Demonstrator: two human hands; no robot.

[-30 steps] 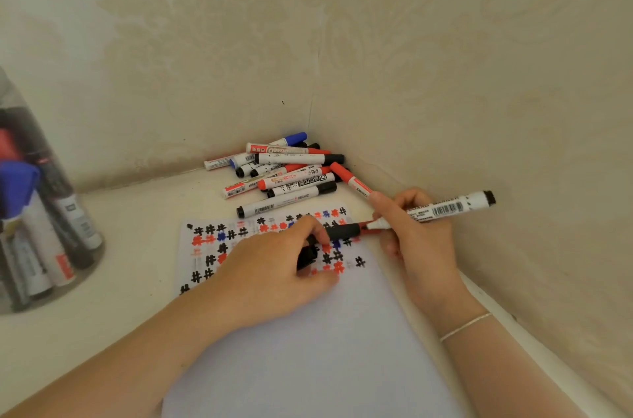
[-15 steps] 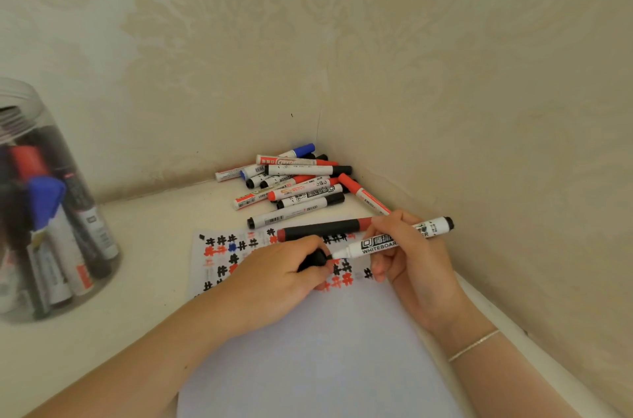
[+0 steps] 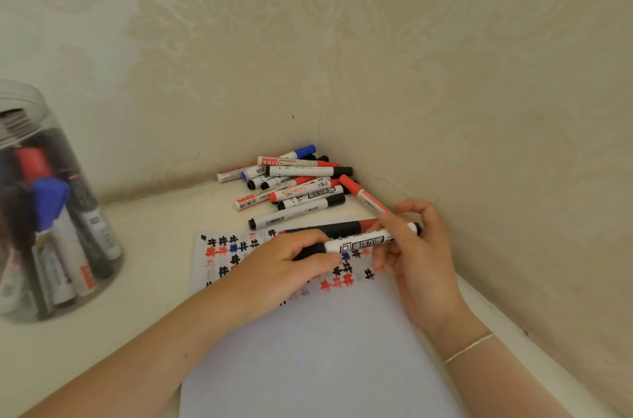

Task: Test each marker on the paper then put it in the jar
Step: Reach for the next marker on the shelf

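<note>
A white marker [image 3: 366, 242] with a black cap lies level between both hands, just above the white paper [image 3: 318, 349]. My left hand [image 3: 284, 267] pinches its black cap end. My right hand [image 3: 418, 246] grips the barrel near the tail. The paper's top rows carry black, red and blue test marks. Behind the held marker a black marker with a red end [image 3: 329, 228] lies on the paper's top edge. A pile of markers [image 3: 294, 181] fills the corner. The clear jar [image 3: 44, 212] stands far left with several markers in it.
Patterned walls meet in the corner right behind the pile. The right wall runs close along my right forearm. Cream tabletop [image 3: 150, 246] lies between the jar and the paper.
The marker in my right hand swung down to level and its tip end met the cap in my left hand. The black marker with the red end now lies uncovered on the paper's edge.
</note>
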